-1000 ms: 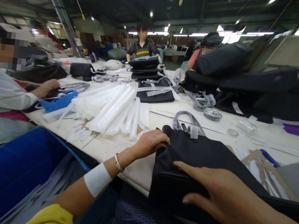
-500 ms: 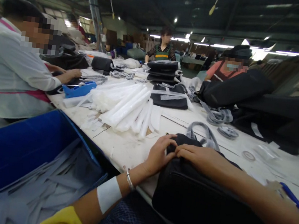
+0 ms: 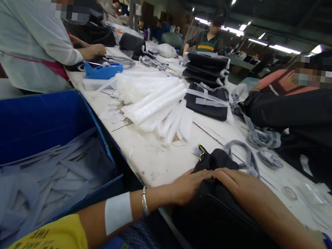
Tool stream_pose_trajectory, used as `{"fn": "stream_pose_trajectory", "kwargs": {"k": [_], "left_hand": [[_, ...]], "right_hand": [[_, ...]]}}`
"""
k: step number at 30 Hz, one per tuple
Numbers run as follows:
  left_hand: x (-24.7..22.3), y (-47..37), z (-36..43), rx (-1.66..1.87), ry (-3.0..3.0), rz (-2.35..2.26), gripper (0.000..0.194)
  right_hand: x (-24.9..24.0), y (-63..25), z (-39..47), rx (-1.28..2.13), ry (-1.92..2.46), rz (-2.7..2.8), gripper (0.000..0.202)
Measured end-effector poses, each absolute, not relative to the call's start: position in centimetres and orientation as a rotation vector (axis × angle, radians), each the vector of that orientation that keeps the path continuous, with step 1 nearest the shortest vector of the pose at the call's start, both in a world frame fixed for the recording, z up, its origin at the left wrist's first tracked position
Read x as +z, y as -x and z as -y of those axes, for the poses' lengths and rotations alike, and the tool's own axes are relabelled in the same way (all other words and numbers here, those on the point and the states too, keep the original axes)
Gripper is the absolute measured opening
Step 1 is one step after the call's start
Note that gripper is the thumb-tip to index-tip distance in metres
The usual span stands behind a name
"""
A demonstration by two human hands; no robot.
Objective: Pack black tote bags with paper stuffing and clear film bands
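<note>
A black fabric bag (image 3: 231, 233) lies at the table's near edge, against my body. My left hand (image 3: 188, 187) reaches over its upper left end, fingers pressed into the fabric. My right hand (image 3: 234, 180) curls over the top of the bag, its fingers meeting those of the left. The fingertips of both hands are partly hidden in the folds. Past my fingers, a gold metal zipper end (image 3: 201, 153) sticks out beside a bunched black flap (image 3: 220, 160). Just behind the bag lies a looped strap in clear wrapping (image 3: 249, 153).
White foam strips (image 3: 156, 103) lie in a pile mid-table, with a blue tape dispenser (image 3: 102, 70) to their left. Stacked black bags (image 3: 206, 67) stand behind. A blue bin (image 3: 29, 103) of pale strips is at left. Co-workers sit left, right and across.
My view has turned left and down. My left hand has flattened from a pinch onto the bag and moved in beside the right. The gold zipper end has come into sight.
</note>
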State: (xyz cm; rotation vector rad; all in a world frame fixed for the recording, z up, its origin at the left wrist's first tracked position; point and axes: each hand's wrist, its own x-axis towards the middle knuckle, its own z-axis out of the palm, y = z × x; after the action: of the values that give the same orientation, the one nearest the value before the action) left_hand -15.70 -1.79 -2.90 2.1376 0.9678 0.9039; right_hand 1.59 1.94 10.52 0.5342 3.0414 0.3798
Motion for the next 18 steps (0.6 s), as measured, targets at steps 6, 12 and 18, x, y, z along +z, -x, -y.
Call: {"fn": "stream_pose_trajectory", "kwargs": {"k": [6,12,18], "left_hand": [[-1.6,14.7,-1.5,0.753,-2.337,-1.44,0.03],[-1.0,13.6,-4.6,0.684,-2.391,-1.537,0.019],[-1.8,13.9,-3.7,0.785,-2.396,-1.488,0.022]], "right_hand": [[9.1,-2.2,-2.7,0.334,-0.565,-3.024,0.04],[10.0,-2.6,-2.1,0.276,-0.6,-3.014,0.037],[10.1,-3.2,-1.8,0.177,-0.659,-3.071,0.044]]}}
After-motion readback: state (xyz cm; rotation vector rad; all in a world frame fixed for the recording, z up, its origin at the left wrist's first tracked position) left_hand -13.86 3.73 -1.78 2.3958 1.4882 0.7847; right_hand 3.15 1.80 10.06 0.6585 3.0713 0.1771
